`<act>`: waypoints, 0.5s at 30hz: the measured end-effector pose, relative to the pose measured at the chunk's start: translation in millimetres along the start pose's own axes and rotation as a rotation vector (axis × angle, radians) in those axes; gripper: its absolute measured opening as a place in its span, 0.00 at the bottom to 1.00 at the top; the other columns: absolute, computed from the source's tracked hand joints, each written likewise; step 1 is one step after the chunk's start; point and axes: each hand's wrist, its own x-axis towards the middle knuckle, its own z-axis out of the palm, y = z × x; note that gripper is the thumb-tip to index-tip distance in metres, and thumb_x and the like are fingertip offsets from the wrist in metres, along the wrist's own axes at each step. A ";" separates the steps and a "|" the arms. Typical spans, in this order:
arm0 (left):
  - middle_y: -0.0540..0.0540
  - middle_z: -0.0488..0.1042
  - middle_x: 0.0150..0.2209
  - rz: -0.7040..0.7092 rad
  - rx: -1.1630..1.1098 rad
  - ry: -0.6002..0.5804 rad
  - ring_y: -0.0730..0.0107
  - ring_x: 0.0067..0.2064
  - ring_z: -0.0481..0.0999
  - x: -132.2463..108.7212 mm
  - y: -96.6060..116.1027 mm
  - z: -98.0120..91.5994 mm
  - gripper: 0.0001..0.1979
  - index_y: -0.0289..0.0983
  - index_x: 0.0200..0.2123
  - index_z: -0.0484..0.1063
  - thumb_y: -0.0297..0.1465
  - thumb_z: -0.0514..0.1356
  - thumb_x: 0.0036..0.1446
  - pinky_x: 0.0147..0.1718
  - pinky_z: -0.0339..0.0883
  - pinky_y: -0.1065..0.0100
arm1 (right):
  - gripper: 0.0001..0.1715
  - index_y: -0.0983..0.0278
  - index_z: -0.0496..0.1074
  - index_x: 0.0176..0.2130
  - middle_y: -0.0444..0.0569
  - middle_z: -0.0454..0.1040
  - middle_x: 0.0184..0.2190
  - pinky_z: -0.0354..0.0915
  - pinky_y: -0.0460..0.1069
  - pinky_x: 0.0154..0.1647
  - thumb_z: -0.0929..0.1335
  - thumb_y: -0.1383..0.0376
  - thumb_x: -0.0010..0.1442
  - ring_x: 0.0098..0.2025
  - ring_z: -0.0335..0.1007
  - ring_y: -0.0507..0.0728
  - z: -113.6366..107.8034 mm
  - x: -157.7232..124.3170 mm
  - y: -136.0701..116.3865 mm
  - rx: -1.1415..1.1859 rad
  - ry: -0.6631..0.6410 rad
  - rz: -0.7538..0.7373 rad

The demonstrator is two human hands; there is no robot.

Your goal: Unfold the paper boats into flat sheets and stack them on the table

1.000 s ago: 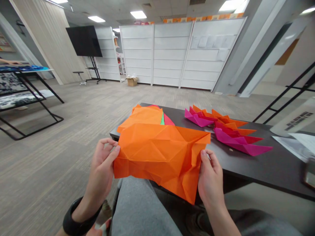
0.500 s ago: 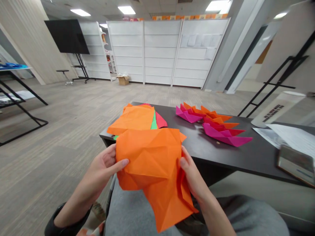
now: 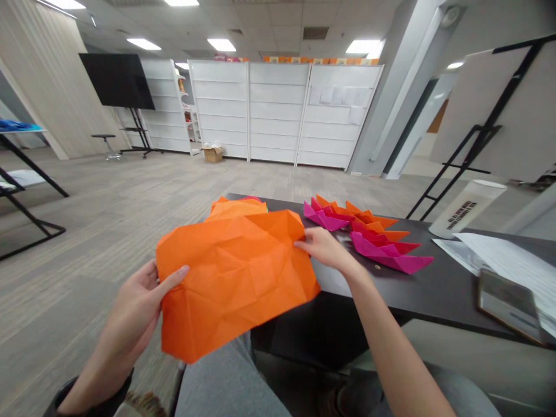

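Observation:
A creased sheet of orange paper [image 3: 234, 278] is held up between my two hands, above my lap and in front of the table edge. My left hand [image 3: 143, 301] grips its left edge, thumb on the near face and fingers behind. At the upper right edge, my right hand [image 3: 324, 246] pinches the sheet between thumb and fingers. Behind it, partly hidden, lies a pile of coloured paper [image 3: 237, 207] with orange on top. To the right on the table stand several folded paper boats [image 3: 386, 255] in pink, red and orange.
The dark table [image 3: 403, 295] runs across in front of me. On its right are a white cylinder [image 3: 471, 205] with printed text, white papers [image 3: 508, 260] and a phone-like flat device [image 3: 508, 298]. A black-legged stand [image 3: 473, 147] rises behind.
The orange sheet has been spread wider and flatter; its lower flap no longer hangs down. My left hand moved left, my right hand up to the top right edge. The view tilted up slightly.

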 end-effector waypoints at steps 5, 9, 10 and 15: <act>0.42 0.79 0.45 0.131 -0.035 0.094 0.68 0.35 0.79 52.6 -20.0 37.4 0.17 0.34 0.43 0.74 0.31 0.67 0.48 0.27 0.74 0.73 | 0.23 0.74 0.69 0.56 0.68 0.68 0.58 0.52 0.64 0.63 0.60 0.73 0.64 0.62 0.60 0.68 12.5 115.5 -52.4 -0.221 0.223 -0.043; 0.47 0.75 0.34 0.166 0.009 0.122 0.72 0.29 0.75 85.4 -44.3 60.8 0.11 0.33 0.39 0.71 0.32 0.62 0.52 0.27 0.72 0.70 | 0.30 0.66 0.54 0.68 0.58 0.50 0.71 0.40 0.58 0.70 0.55 0.67 0.70 0.71 0.44 0.61 80.5 141.4 -68.3 -0.309 0.114 -0.155; 0.48 0.74 0.33 0.178 0.026 0.143 0.73 0.28 0.74 88.9 -49.7 62.5 0.10 0.33 0.38 0.70 0.33 0.61 0.54 0.28 0.73 0.69 | 0.31 0.66 0.55 0.68 0.57 0.49 0.71 0.39 0.58 0.70 0.58 0.62 0.70 0.72 0.42 0.62 99.2 141.2 -63.6 -0.333 0.044 -0.161; 0.53 0.66 0.29 0.308 0.181 0.305 0.70 0.34 0.72 76.5 -57.4 51.8 0.10 0.38 0.32 0.64 0.33 0.63 0.52 0.41 0.73 0.61 | 0.39 0.65 0.54 0.69 0.57 0.47 0.72 0.37 0.66 0.70 0.57 0.47 0.68 0.73 0.39 0.66 159.5 133.9 -16.4 -0.434 -0.231 -0.066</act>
